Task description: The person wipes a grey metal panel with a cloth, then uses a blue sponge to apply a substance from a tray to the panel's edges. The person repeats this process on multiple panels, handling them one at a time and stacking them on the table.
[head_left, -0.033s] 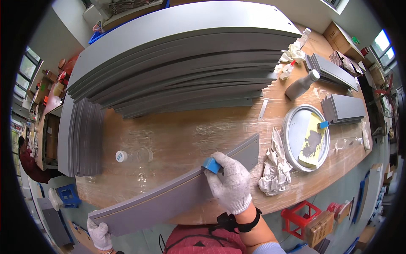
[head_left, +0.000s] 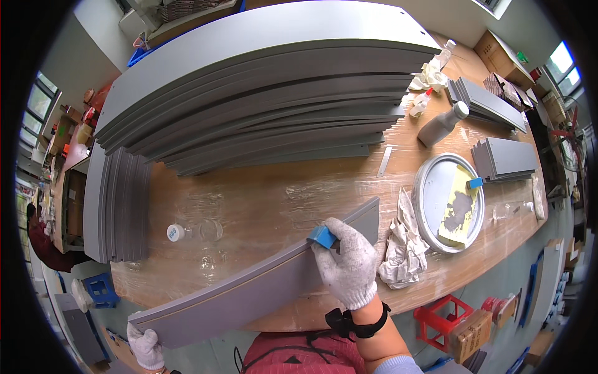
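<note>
Gloved right hand (head_left: 349, 265) pinches blue scraper (head_left: 322, 236) — left hand (head_left: 146, 346) grips grey panel (head_left: 249, 290)

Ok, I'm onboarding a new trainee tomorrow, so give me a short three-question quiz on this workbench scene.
1. True or false: the right hand in a white knit glove presses a small blue scraper to the long grey panel's upper edge.
2. What does the gloved left hand grip?
A. crumpled white rag
B. the panel's near-left end
C. grey plastic bottle
3. What lies in the round grey metal lid?

Key: 1 true; 2 B; 3 a yellow sheet smeared with grey paste, with a second blue scraper at its edge.
</note>
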A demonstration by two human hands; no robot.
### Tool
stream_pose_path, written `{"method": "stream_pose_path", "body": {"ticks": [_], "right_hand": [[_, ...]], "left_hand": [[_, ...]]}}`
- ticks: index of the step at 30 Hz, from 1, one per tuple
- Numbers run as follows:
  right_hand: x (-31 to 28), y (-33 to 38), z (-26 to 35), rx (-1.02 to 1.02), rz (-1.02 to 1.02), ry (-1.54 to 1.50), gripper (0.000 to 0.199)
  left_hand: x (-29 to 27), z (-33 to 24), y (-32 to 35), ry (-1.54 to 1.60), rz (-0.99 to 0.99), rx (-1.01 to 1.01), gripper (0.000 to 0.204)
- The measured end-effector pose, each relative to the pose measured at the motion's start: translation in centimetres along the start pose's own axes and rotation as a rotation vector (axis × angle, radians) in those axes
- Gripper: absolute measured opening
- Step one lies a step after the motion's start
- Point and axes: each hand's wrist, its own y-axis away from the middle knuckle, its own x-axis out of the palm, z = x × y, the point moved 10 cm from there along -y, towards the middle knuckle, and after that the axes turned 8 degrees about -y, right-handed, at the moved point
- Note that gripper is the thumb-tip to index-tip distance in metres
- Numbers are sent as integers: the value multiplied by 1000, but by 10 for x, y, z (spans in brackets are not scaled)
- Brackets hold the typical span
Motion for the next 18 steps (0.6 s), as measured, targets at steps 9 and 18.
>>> {"method": "stream_pose_path", "body": {"ticks": [9, 18], "right_hand": [[-101, -27, -119, 219, -332, 83, 37], [-103, -25, -120, 235, -347, 48, 36]], "left_hand": [[-15, -2, -11, -101, 14, 0, 68], [-12, -16, -15, -111, 25, 36, 68]]}}
